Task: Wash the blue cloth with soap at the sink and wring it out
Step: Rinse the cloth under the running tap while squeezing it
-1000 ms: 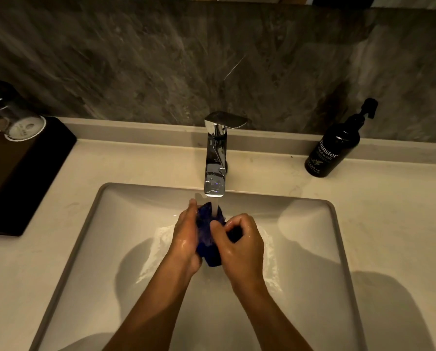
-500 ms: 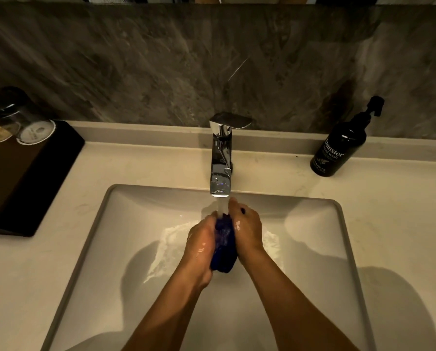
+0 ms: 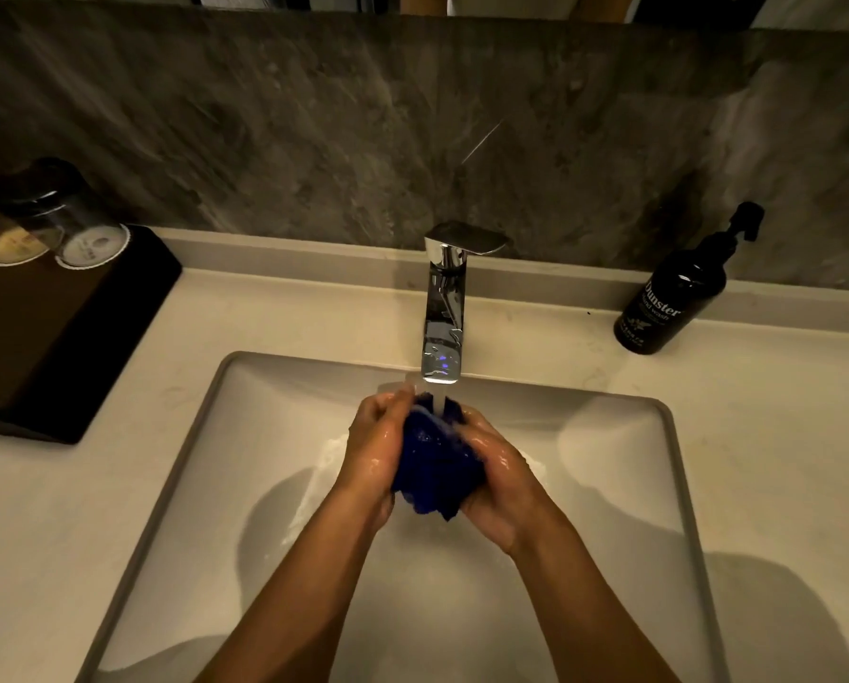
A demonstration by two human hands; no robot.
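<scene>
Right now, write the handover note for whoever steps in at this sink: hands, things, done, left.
Left hand: closed on the blue cloth from its left side.
Right hand: closed on the cloth from its right side.
Cloth: bunched between both wet hands, over the sink, directly under the running faucet.
Soap bottle: upright on the counter, right of the faucet, untouched at present.
Done: cloth wet, being worked under the stream; whether it is soaped cannot be told.
Left: finish washing and rinsing, wring it out; the water is on.
</scene>
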